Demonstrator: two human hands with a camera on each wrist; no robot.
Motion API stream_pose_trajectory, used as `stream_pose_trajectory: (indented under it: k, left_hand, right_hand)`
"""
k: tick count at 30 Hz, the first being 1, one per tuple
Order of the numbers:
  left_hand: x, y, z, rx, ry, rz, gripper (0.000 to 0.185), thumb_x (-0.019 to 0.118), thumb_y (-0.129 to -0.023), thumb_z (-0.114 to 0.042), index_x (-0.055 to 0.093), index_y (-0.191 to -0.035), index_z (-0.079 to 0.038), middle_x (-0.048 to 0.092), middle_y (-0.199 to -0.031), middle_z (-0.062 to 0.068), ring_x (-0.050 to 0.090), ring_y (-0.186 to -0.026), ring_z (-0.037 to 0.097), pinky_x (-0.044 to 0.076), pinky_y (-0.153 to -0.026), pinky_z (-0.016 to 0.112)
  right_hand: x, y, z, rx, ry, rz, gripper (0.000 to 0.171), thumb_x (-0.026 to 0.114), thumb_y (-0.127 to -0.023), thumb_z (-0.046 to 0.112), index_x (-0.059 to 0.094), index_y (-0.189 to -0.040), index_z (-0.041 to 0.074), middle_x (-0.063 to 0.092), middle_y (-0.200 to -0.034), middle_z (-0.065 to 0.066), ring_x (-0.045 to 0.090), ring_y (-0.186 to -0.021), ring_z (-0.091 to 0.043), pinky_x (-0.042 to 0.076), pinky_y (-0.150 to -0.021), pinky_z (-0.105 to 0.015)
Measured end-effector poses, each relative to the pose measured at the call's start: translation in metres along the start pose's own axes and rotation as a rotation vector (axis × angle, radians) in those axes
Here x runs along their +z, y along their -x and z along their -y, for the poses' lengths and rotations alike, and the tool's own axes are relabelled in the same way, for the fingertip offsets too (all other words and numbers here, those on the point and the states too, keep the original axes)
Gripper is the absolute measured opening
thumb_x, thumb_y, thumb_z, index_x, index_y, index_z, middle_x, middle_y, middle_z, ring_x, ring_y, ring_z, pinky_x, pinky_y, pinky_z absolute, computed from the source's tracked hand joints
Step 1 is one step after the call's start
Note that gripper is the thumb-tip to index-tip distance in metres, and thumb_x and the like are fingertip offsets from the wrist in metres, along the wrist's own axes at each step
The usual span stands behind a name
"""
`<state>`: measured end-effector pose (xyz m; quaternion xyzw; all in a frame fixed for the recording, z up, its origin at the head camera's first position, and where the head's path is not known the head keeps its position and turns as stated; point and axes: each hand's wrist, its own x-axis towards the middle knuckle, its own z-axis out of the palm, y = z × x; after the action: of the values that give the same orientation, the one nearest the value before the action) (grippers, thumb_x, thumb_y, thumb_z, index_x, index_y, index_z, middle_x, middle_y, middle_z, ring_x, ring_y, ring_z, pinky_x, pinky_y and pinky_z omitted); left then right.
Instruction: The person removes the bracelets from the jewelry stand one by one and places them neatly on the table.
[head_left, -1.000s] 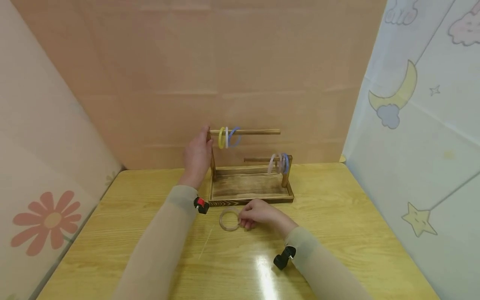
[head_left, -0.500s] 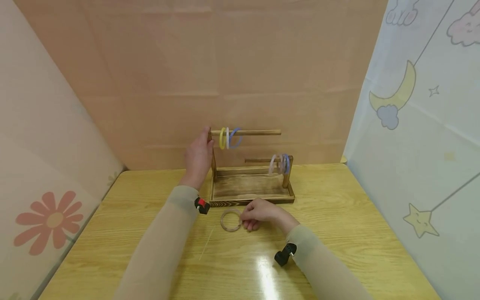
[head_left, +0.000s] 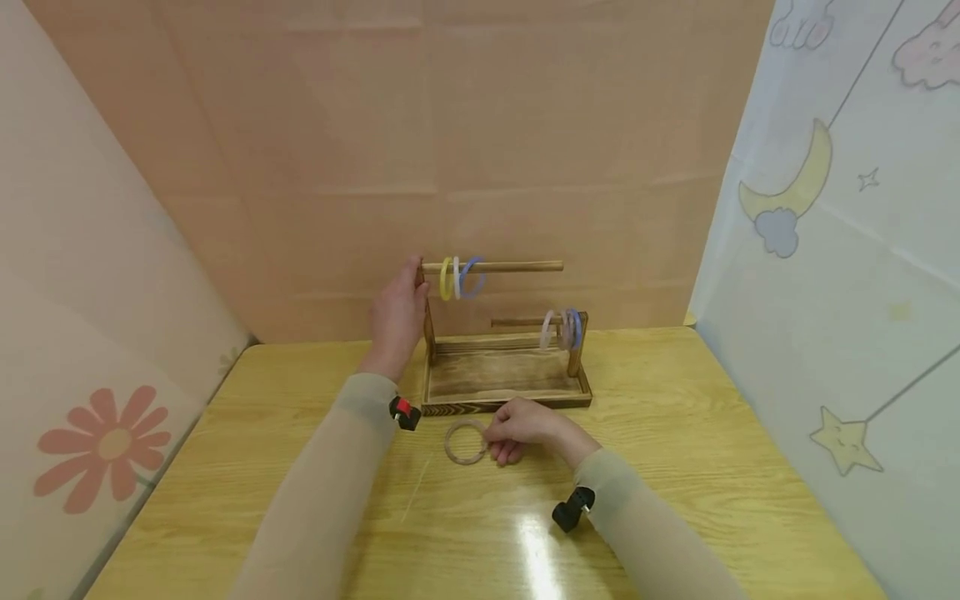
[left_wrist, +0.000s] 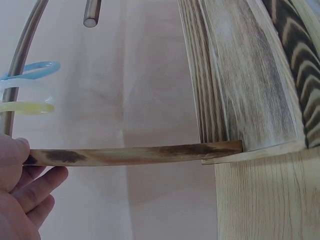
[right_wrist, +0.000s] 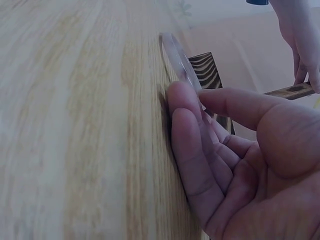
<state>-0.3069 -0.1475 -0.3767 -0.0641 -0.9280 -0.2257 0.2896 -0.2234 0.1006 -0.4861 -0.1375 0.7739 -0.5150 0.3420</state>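
My left hand (head_left: 397,321) grips the top of the left post (left_wrist: 125,156) of a wooden two-bar stand (head_left: 487,371), thumb and fingers on either side of it. On the upper bar (head_left: 525,267) hang a yellow bangle (head_left: 445,287), a white bangle (head_left: 457,283) and a blue bangle (head_left: 462,283). In front of the stand, my right hand (head_left: 525,425) pinches the right edge of a translucent pale bangle (head_left: 447,443) between thumb and fingertips. The right wrist view has this bangle (right_wrist: 172,55) close to the tabletop; whether it touches I cannot tell.
The lower bar (head_left: 513,322) points left from the right post (head_left: 575,358) and carries pale bangles and a blue bangle (head_left: 577,329). The stand's shallow tray is on a wood-grain table (head_left: 645,400). A brown backdrop (head_left: 315,167) hangs behind, and printed sheets flank both sides.
The whole scene shifts slightly right and down in the head view. Both hands keep their holds, and the bangles keep their places.
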Motion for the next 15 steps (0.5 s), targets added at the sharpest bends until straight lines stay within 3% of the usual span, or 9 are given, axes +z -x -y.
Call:
stream_pose_trajectory:
  k: [7,15]
  left_hand:
    - [0.0008,0.0003,-0.0007,-0.007,0.011,0.005,0.049,0.068,-0.113,-0.021,0.051,-0.159,-0.017,0.077,-0.117,0.014,0.067,-0.076,0.034,0.054,-0.064,0.051]
    - [0.0018,0.0000,-0.0002,0.026,0.031,-0.019,0.047,0.071,-0.111,-0.017,0.053,-0.154,-0.014,0.078,-0.108,0.013,0.063,-0.067,0.030,0.052,-0.060,0.046]
  right_hand:
    - [0.0002,0.0006,-0.0013,0.001,-0.006,-0.017,0.021,0.069,-0.108,0.011,0.075,-0.094,-0.003,0.078,-0.080,-0.012,0.075,-0.066,-0.014,0.062,-0.064,-0.029]
    - [0.0017,0.0000,-0.0028,-0.004,-0.010,-0.038,0.020,0.069,-0.108,0.009,0.075,-0.095,-0.005,0.078,-0.080,-0.014,0.075,-0.065,-0.015,0.063,-0.063,-0.030]
